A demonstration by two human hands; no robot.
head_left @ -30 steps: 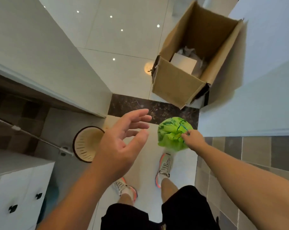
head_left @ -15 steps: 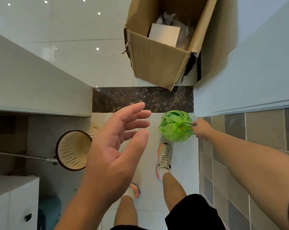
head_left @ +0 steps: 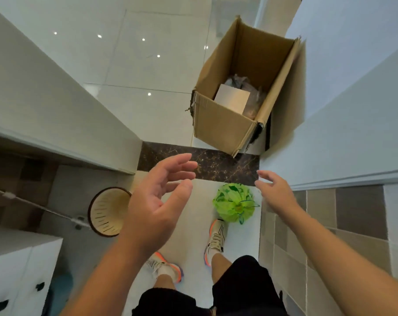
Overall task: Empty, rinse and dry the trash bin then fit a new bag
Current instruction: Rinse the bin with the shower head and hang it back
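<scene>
Both hands, left hand (head_left: 157, 201) and right hand (head_left: 276, 192), are held spread, nothing gripped. A tied green bag (head_left: 234, 201) is seen just below the right hand, beside the bin (head_left: 106, 212).

The tied bag (head_left: 234, 202) was bright green with darker green print. Beside it, the bin (head_left: 108, 212) was cream inside with dark slits and a dark brown rim. Beyond the bag ran a dark brown marbled strip (head_left: 216, 166) with pale veins, then a plain tan cardboard box (head_left: 221, 128). The shoes (head_left: 215, 239) were off-white with black lines and orange edging; the shorts (head_left: 243, 286) were black.
</scene>
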